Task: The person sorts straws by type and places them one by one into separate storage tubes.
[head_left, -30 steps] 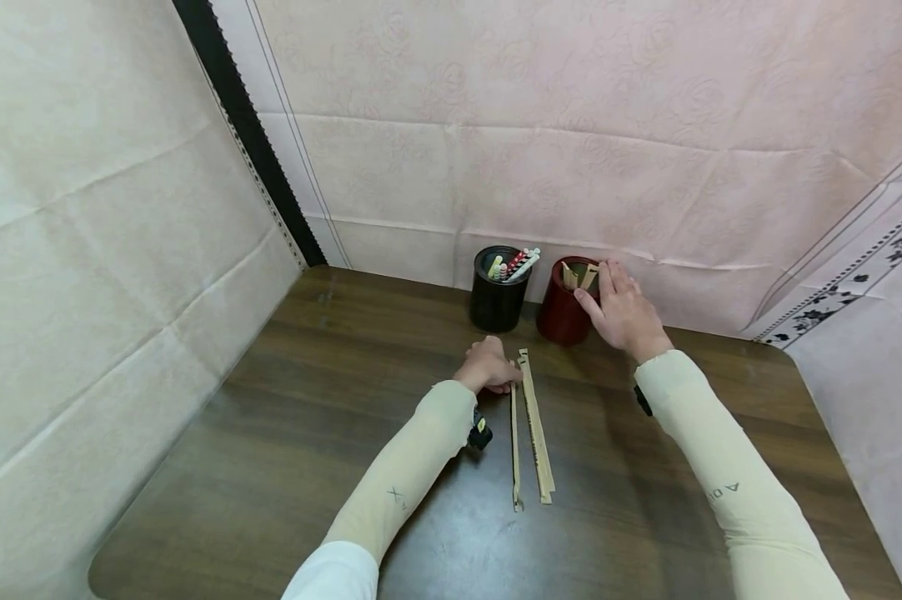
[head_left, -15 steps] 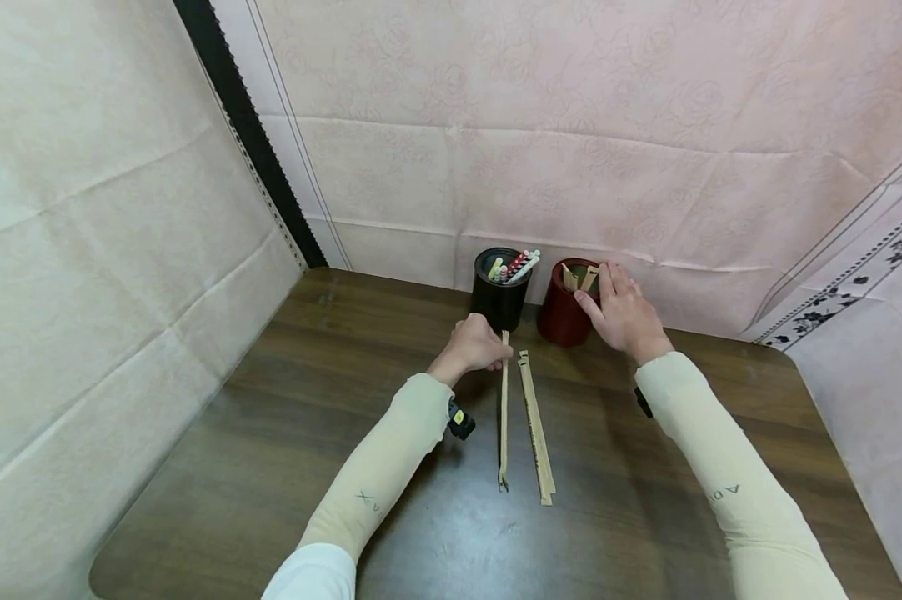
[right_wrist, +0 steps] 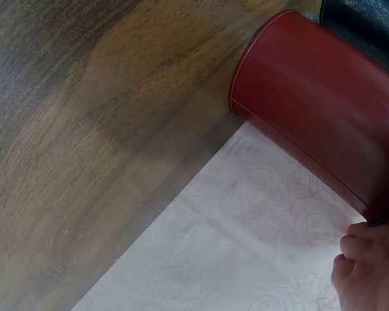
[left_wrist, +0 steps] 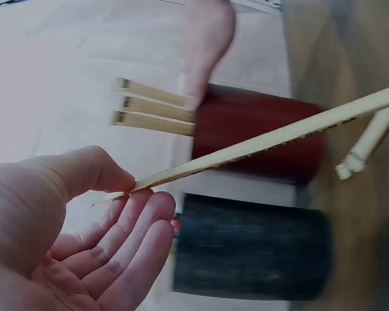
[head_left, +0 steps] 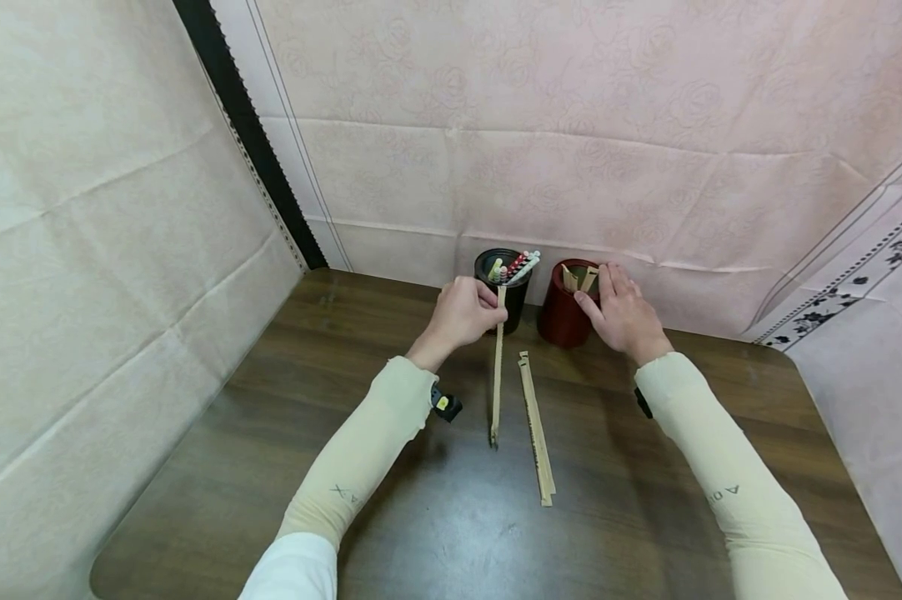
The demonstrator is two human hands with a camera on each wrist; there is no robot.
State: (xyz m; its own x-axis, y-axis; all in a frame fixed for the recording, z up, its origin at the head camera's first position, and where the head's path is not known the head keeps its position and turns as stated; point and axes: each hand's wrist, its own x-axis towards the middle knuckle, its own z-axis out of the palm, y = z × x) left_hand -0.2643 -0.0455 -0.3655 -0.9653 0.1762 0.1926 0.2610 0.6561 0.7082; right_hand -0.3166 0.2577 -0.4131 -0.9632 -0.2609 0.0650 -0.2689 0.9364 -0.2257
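My left hand (head_left: 460, 312) pinches a slim paper-wrapped stick (head_left: 496, 383) near its upper end, between thumb and fingertips. Tan, with dark print along one edge, the stick (left_wrist: 266, 139) slants across the front of the red cup (left_wrist: 246, 116) in the left wrist view. Beside the black cup (head_left: 517, 310), this hand is level with the rim. My right hand (head_left: 625, 312) rests at the rim of the red cup with its fingers extended. Three similar wrapped sticks (left_wrist: 157, 107) stick out of that cup. More wrapped stick (head_left: 537, 429) lies on the table, right of the held one.
Colourful pen-like sticks (head_left: 522, 265) stand in the black cup. Both cups are side by side at the back of the brown wooden table (head_left: 271, 433), against a pale cloth wall (head_left: 571, 167). Another cloth (head_left: 106, 208) hangs along the left side.
My left hand has lifted the wrapped stick and moved it up and left, from the tabletop toward the black cup's rim. The right hand stays at the red cup.
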